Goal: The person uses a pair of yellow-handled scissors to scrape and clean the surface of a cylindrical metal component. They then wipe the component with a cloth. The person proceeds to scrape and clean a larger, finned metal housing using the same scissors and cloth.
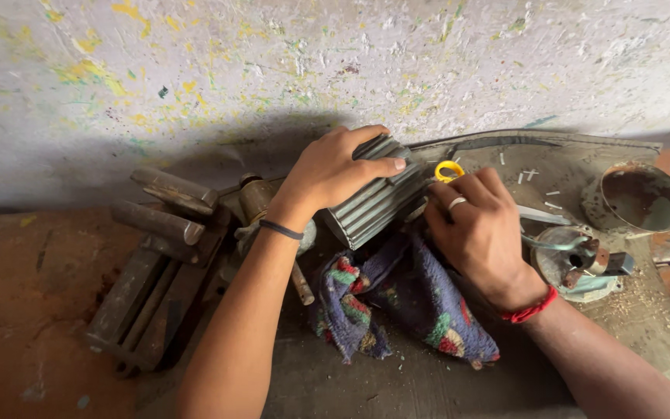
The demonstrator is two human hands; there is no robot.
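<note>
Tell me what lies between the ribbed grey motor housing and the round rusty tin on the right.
In the head view, the right hand and a yellow ring lie between the motor housing and the tin.

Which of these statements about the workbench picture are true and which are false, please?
1. The left hand rests on top of a ribbed grey motor housing. True.
2. The blue patterned cloth covers the bench vise. False: it lies under the housing, right of the vise.
3. The right hand wears a ring. True.
4. The right wrist has a black band. False: its thread is red; the black band is on the left wrist.
</note>
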